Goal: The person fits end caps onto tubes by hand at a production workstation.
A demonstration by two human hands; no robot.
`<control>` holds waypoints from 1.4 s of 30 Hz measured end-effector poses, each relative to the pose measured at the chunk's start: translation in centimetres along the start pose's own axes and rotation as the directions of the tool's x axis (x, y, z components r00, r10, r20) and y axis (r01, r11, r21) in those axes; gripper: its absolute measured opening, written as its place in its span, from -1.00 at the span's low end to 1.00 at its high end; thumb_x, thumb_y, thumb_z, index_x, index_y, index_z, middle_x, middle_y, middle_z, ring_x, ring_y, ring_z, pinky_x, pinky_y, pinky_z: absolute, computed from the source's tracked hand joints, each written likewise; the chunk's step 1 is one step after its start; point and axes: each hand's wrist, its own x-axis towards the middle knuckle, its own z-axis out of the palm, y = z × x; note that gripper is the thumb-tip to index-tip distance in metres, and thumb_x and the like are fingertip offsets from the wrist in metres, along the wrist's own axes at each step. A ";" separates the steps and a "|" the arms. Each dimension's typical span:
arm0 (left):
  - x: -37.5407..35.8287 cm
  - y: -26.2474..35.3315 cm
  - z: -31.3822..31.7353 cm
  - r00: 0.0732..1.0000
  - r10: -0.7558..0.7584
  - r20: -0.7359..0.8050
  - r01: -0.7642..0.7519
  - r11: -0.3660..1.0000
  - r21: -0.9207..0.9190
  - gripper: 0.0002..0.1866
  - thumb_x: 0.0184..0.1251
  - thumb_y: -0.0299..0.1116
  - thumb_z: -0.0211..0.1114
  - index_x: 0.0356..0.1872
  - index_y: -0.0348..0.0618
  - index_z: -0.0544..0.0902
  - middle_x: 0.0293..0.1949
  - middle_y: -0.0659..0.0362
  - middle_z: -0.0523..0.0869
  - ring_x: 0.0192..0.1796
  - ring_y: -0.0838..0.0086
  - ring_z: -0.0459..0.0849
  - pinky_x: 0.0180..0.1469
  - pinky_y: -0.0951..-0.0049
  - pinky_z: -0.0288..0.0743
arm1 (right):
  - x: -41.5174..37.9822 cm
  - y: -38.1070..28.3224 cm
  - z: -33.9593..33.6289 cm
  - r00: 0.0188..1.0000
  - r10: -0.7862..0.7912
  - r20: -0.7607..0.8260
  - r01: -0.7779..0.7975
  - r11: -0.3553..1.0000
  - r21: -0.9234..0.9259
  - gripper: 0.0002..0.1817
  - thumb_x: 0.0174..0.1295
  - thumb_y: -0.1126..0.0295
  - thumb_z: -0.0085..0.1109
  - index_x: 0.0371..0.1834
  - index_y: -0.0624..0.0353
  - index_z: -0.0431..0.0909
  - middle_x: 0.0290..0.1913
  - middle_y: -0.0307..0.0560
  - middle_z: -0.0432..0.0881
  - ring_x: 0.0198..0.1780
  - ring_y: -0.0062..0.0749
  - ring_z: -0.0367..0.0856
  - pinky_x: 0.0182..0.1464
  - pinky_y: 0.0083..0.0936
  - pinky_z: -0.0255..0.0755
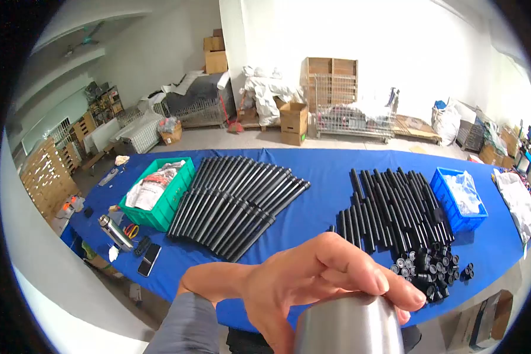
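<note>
My left hand (312,271) comes in from the lower left under a grey sleeve (183,324). Its fingers wrap round a brushed stainless steel cup (348,330), very close to the camera and cut off by the lower edge. My right hand is out of view. Beyond the cup lie a heap of short black round fittings (433,271) and several rows of black tubes (389,206). Farther left, another fanned-out set of black tubes (236,200) rests on the blue cloth (312,206).
A green crate (171,203) holds white bags; a blue crate (469,219) has clear plastic in it. At the left stand a steel flask (115,233), yellow-handled scissors (131,230) and a phone (150,259). An open cardboard box (484,324) is at lower right.
</note>
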 end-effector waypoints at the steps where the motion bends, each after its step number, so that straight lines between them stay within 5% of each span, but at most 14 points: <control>1: 0.4 0.1 -0.2 0.998 0.022 0.058 -0.021 1.000 -0.009 -0.59 0.49 -0.37 0.34 0.25 -0.17 0.43 0.14 -0.52 0.58 0.29 -0.30 0.59 0.30 -0.23 0.50 | 0.0 0.1 0.0 1.000 -0.002 -0.006 0.002 1.000 -0.017 -0.80 0.36 0.45 0.27 -0.07 0.38 0.64 -0.48 -0.05 0.70 -0.47 -0.50 0.68 -0.39 -0.48 0.54; 5: 1.7 0.7 -1.0 0.948 0.114 0.298 -0.110 0.993 -0.031 -0.44 0.42 -0.35 0.40 0.33 -0.24 0.37 0.32 -0.58 0.38 0.43 -0.28 0.41 0.43 -0.19 0.34 | 0.0 -0.1 -0.1 1.000 0.006 -0.009 -0.007 0.999 -0.040 -0.79 0.31 0.44 0.31 -0.08 0.35 0.65 -0.42 0.04 0.74 -0.42 -0.38 0.74 -0.31 -0.42 0.59; 6: 2.1 0.3 -1.5 0.910 0.168 0.380 -0.143 0.985 -0.093 -0.27 0.31 -0.29 0.52 0.39 -0.30 0.33 0.41 -0.55 0.27 0.53 -0.25 0.27 0.50 -0.19 0.21 | 0.3 0.3 0.1 0.989 -0.140 -0.038 0.134 0.982 -0.130 -0.78 0.27 0.45 0.33 -0.09 0.35 0.66 -0.36 0.07 0.76 -0.34 -0.31 0.77 -0.24 -0.37 0.62; 12: 4.0 -2.1 -2.5 0.765 0.294 0.573 -0.247 0.956 -0.160 -0.15 0.34 -0.28 0.47 0.57 -0.18 0.22 0.50 -0.55 0.13 0.56 -0.20 0.26 0.32 -0.44 0.46 | -0.1 0.1 -0.4 0.980 -0.197 -0.040 0.197 0.980 -0.022 -0.76 0.31 0.43 0.29 -0.03 0.34 0.64 -0.28 0.15 0.75 -0.25 -0.23 0.76 -0.14 -0.31 0.61; 16: 3.4 -0.9 -0.6 0.815 0.243 0.527 -0.205 0.970 -0.131 -0.14 0.25 -0.26 0.55 0.49 -0.32 0.30 0.52 -0.53 0.13 0.59 -0.22 0.20 0.47 -0.25 0.25 | -0.1 -0.1 -0.4 0.977 -0.209 -0.046 0.211 0.977 0.030 -0.73 0.37 0.40 0.24 0.03 0.34 0.61 -0.23 0.20 0.73 -0.23 -0.16 0.74 -0.10 -0.29 0.59; 20: 3.2 -1.1 5.0 0.888 0.383 0.256 -0.234 0.854 -0.465 -0.12 0.22 -0.30 0.56 0.51 -0.25 0.27 0.43 -0.51 0.28 0.50 -0.21 0.37 0.40 -0.20 0.44 | -1.0 -2.7 -0.9 0.954 -0.294 -0.056 0.299 0.944 0.142 -0.71 0.43 0.36 0.21 0.08 0.34 0.59 -0.19 0.23 0.72 -0.21 -0.15 0.70 -0.07 -0.29 0.57; 23: 3.0 -0.7 4.5 0.906 0.351 0.236 -0.134 0.768 -0.626 -0.15 0.26 -0.34 0.53 0.53 -0.19 0.26 0.36 -0.56 0.32 0.47 -0.25 0.40 0.34 -0.20 0.59 | 0.7 -2.2 -0.8 0.968 -0.234 -0.092 0.245 0.961 0.130 -0.75 0.42 0.40 0.21 0.03 0.35 0.60 -0.25 0.11 0.70 -0.29 -0.28 0.67 -0.17 -0.37 0.56; 27: -1.4 1.8 -3.9 0.935 -0.060 0.350 0.131 0.974 -0.183 0.03 0.06 -0.08 0.66 0.51 -0.19 0.27 0.34 -0.24 0.45 0.44 -0.04 0.46 0.41 -0.05 0.43 | 0.2 1.7 0.0 0.998 -0.040 -0.058 0.046 0.992 0.114 -0.83 0.41 0.48 0.21 -0.06 0.38 0.62 -0.38 -0.11 0.67 -0.43 -0.54 0.62 -0.36 -0.52 0.53; 30: -9.6 1.9 -7.6 0.972 -0.172 -0.158 0.148 0.978 -0.148 -0.04 0.09 -0.07 0.62 0.46 -0.19 0.30 0.32 -0.10 0.50 0.38 0.16 0.52 0.40 0.13 0.45 | -0.1 1.8 0.2 0.999 0.048 -0.011 -0.046 0.989 0.141 -0.86 0.44 0.51 0.18 -0.06 0.35 0.62 -0.37 -0.21 0.64 -0.43 -0.63 0.60 -0.41 -0.60 0.50; 32: -13.5 4.8 -9.8 0.881 -0.059 -0.469 0.030 0.997 -0.069 -0.08 0.10 -0.07 0.59 0.43 -0.19 0.32 0.30 -0.01 0.54 0.35 0.30 0.56 0.39 0.26 0.46 | -0.1 2.0 0.6 0.994 0.113 0.000 -0.111 0.979 0.173 -0.86 0.46 0.53 0.15 -0.02 0.33 0.61 -0.32 -0.22 0.63 -0.41 -0.65 0.58 -0.40 -0.64 0.47; 35: -18.4 14.9 -14.8 0.707 0.295 -0.643 -0.163 0.952 0.257 -0.40 0.59 0.04 0.15 0.36 -0.26 0.44 0.25 -0.17 0.63 0.26 -0.03 0.65 0.37 -0.04 0.55 | 0.0 2.4 0.5 0.984 0.180 0.020 -0.181 0.971 0.159 -0.83 0.48 0.50 0.16 0.04 0.30 0.59 -0.29 -0.26 0.60 -0.40 -0.69 0.48 -0.39 -0.69 0.37; 36: -21.1 18.6 -17.2 0.485 0.562 -0.670 -0.305 0.827 0.472 -0.45 0.56 -0.01 0.23 0.27 -0.28 0.51 0.18 -0.14 0.68 0.20 0.00 0.69 0.33 -0.04 0.59 | 0.0 2.5 0.7 0.986 0.166 -0.012 -0.162 0.975 0.149 -0.84 0.48 0.53 0.14 0.02 0.35 0.59 -0.30 -0.22 0.62 -0.43 -0.67 0.50 -0.41 -0.67 0.40; 39: -33.0 33.4 -22.8 -0.005 0.882 -0.472 0.024 0.472 0.881 -0.46 0.36 -0.20 0.51 0.20 -0.24 0.50 -0.02 -0.05 0.72 0.00 0.05 0.77 0.18 0.08 0.71 | 0.1 1.6 0.6 0.983 0.186 -0.007 -0.184 0.978 0.102 -0.84 0.47 0.53 0.13 0.02 0.34 0.59 -0.32 -0.27 0.58 -0.42 -0.70 0.45 -0.38 -0.68 0.37; 42: -43.2 43.8 -24.5 -0.248 0.962 -0.116 0.478 0.226 0.849 -0.16 0.18 -0.27 0.64 0.38 -0.18 0.28 0.05 -0.02 0.66 0.03 0.14 0.74 0.13 0.10 0.69 | 0.0 2.2 0.6 0.977 0.211 -0.023 -0.209 0.976 0.057 -0.84 0.46 0.52 0.14 0.02 0.32 0.60 -0.34 -0.31 0.56 -0.40 -0.71 0.43 -0.37 -0.68 0.34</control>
